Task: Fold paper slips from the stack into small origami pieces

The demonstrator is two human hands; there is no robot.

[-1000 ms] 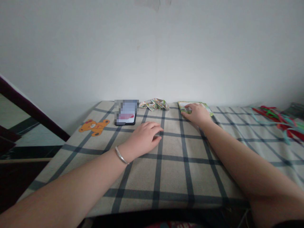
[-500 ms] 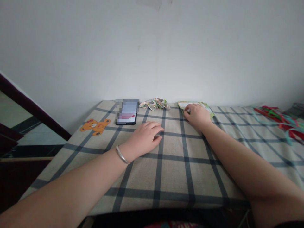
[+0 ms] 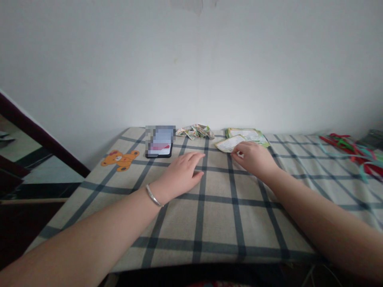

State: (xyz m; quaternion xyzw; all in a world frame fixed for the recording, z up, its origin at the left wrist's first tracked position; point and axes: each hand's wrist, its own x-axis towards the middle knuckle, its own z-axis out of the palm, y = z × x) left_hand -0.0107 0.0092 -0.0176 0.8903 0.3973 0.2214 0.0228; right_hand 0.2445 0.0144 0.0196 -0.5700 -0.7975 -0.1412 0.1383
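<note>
Pinched in my right hand (image 3: 254, 159) is a sheet of printed paper (image 3: 229, 143), white with a green edge. It slants out to the left of my fingers, above the cloth. Behind it lies a stack of similar green-and-white papers (image 3: 245, 133), partly covered by the sheet and my hand. My left hand (image 3: 185, 171), with a silver bracelet (image 3: 153, 196) at the wrist, rests on the checked tablecloth (image 3: 218, 219). Its fingers are stretched out, thumb apart, and nothing is in them. Folded patterned paper pieces (image 3: 196, 131) sit against the wall, beyond my left hand.
A phone (image 3: 160, 143), partly blurred out, lies at the back left. Beside it an orange bear picture (image 3: 120, 159) is on the cloth. Red and green ribbon-like strips (image 3: 350, 149) lie at the far right. The white wall (image 3: 191, 71) bounds the table's back.
My right hand has drawn back toward me from the stack, bringing one sheet off it. More of the stack shows now. My left hand has stayed nearly still.
</note>
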